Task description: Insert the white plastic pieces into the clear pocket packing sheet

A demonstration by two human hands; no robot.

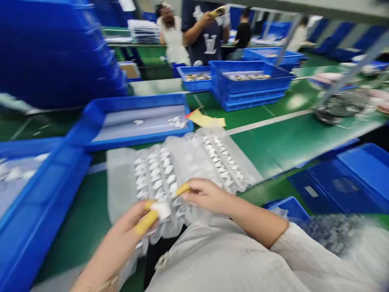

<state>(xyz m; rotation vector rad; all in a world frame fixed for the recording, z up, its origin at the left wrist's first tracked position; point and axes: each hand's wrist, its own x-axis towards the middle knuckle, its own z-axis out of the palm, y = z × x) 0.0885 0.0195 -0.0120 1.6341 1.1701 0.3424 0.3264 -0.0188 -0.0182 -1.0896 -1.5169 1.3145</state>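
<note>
Yellow finger covers sit on the fingertips of both my hands. My left hand (pixel 129 229) is closed in a pinch on a small white part (pixel 163 209), blurred in its detail, held above the near end of a translucent plastic sheet (pixel 120 174). Rows of small white pieces (pixel 155 172) lie along this sheet, to the left and right of a paler middle strip. Just to the right of the white part, my right hand (pixel 205 195) hovers over the rows with thumb and finger pinched together. Whatever is between those fingertips is too small or hidden to make out.
Behind the sheet stands a shallow blue tray (pixel 133 140) with a few white pieces; another blue tray (pixel 45 219) is at left. Yellow paper (pixel 208 120) lies beyond the sheet. Stacked blue crates (pixel 249 89) stand farther back on the green table (pixel 273 140). People work behind.
</note>
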